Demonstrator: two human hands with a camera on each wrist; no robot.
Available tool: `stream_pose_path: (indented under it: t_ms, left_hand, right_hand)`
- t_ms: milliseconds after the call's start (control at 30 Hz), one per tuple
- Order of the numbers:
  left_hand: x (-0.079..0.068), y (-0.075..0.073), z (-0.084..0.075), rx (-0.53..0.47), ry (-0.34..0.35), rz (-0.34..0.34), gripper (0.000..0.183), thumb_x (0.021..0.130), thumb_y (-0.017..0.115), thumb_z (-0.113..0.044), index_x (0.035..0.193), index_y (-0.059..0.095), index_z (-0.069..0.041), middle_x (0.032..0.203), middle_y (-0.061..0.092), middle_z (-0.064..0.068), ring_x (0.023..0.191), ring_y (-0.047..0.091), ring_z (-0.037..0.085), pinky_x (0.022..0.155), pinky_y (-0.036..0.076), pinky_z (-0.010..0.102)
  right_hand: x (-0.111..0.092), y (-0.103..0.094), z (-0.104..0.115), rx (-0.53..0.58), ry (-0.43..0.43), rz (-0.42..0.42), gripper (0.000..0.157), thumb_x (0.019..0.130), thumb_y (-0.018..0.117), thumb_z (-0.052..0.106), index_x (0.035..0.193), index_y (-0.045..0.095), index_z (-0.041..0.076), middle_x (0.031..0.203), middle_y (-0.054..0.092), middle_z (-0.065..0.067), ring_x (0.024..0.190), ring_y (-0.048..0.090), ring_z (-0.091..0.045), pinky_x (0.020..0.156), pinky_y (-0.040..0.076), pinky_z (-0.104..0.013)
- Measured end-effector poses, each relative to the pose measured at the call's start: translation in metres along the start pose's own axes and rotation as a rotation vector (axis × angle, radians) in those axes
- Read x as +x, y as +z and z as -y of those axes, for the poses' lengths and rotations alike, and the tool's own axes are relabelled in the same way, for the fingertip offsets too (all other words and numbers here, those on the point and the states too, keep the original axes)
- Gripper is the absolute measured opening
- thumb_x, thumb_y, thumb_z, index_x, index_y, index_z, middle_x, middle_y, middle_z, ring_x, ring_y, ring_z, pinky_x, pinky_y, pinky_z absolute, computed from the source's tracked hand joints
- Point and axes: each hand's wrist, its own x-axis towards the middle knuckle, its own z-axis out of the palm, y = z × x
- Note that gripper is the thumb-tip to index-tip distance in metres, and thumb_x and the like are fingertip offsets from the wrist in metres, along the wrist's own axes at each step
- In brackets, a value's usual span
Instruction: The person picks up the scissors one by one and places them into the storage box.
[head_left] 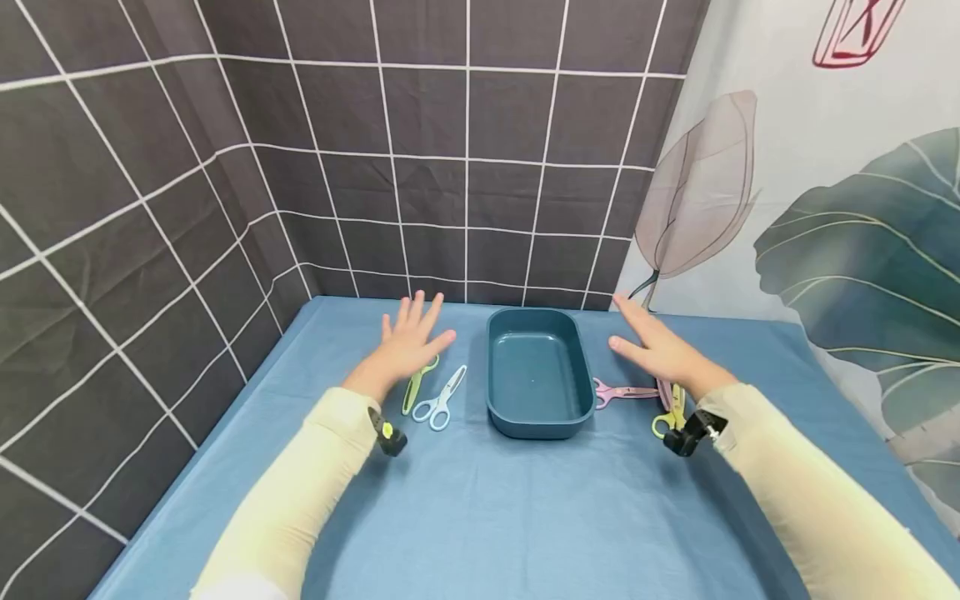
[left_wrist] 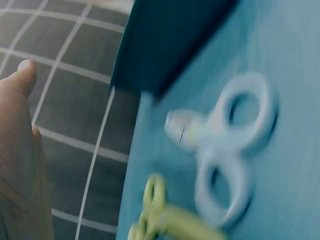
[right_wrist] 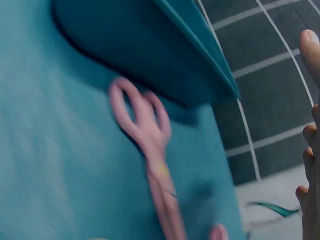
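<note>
A deep teal bin (head_left: 542, 421) stands on the table between my hands. My left hand (head_left: 405, 346) is held with fingers spread above a pair of green scissors (head_left: 412, 390), which it partly covers in the head view. Pale blue scissors (head_left: 442, 400) lie between that hand and the bin. On the other side, my right hand (head_left: 663, 354) is stretched out with nothing in it. Pink scissors (head_left: 626, 392) lie with their handles beside the bin's right wall. Yellow scissors (head_left: 667, 417) lie under the right wrist, next to another pink piece (head_left: 663, 392), partly hidden.
A blue cloth (head_left: 495, 517) covers the table. Dark grid-patterned fabric (head_left: 427, 192) rises behind and at the left, and a leaf-print curtain (head_left: 787, 250) hangs at the right. Each wrist carries a small black camera mount (head_left: 390, 437).
</note>
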Motion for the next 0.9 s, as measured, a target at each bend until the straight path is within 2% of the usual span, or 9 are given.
stream_pose_path:
  t_ms: [100,267,500,667,900]
  left_hand:
    - [-0.003,0.015,-0.017,-0.034,0.074,-0.006,0.078,0.104,0.030,-0.061,0.164,0.000,-0.023,0.169,-0.013,0.007,0.154,-0.017,0.031,0.118,-0.010,0.065]
    - [-0.006,0.039,-0.040,-0.069,0.157,0.008,0.073,0.107,0.028,-0.054,0.164,0.002,-0.015,0.170,-0.008,0.004,0.155,-0.013,0.027,0.122,-0.007,0.059]
    - [-0.006,0.067,-0.049,-0.051,0.222,0.029,0.065,0.110,0.030,-0.040,0.164,0.006,-0.012,0.170,0.000,0.006,0.156,-0.004,0.027,0.123,-0.001,0.057]
    - [-0.010,0.074,-0.049,-0.071,0.241,0.028,0.062,0.111,0.029,-0.033,0.164,0.006,-0.011,0.170,0.000,0.003,0.156,-0.004,0.023,0.125,-0.002,0.053]
    - [-0.009,0.075,-0.049,-0.046,0.252,0.011,0.060,0.111,0.026,-0.031,0.163,0.005,-0.010,0.170,0.001,0.004,0.156,-0.002,0.025,0.124,0.002,0.055]
  right_hand:
    - [-0.006,0.021,0.003,0.045,-0.072,-0.024,0.076,0.104,0.054,0.033,0.163,0.014,0.006,0.167,0.012,-0.021,0.153,0.007,-0.044,0.120,0.010,-0.066]
    - [-0.013,0.051,0.007,0.091,-0.112,-0.034,0.071,0.106,0.052,0.028,0.162,0.015,0.003,0.166,0.014,-0.023,0.153,0.006,-0.044,0.120,0.008,-0.066]
    - [-0.013,0.074,0.012,0.079,-0.124,-0.024,0.064,0.108,0.045,0.027,0.162,0.019,0.004,0.168,0.014,-0.016,0.152,0.009,-0.046,0.119,0.008,-0.067]
    - [-0.011,0.082,0.015,0.030,-0.112,-0.038,0.062,0.109,0.040,0.030,0.161,0.021,0.002,0.169,0.014,-0.013,0.152,0.012,-0.045,0.120,0.009,-0.065]
    - [-0.014,0.090,0.020,0.012,-0.080,-0.088,0.060,0.109,0.041,0.026,0.160,0.023,0.000,0.168,0.017,-0.015,0.152,0.016,-0.044,0.119,0.009,-0.067]
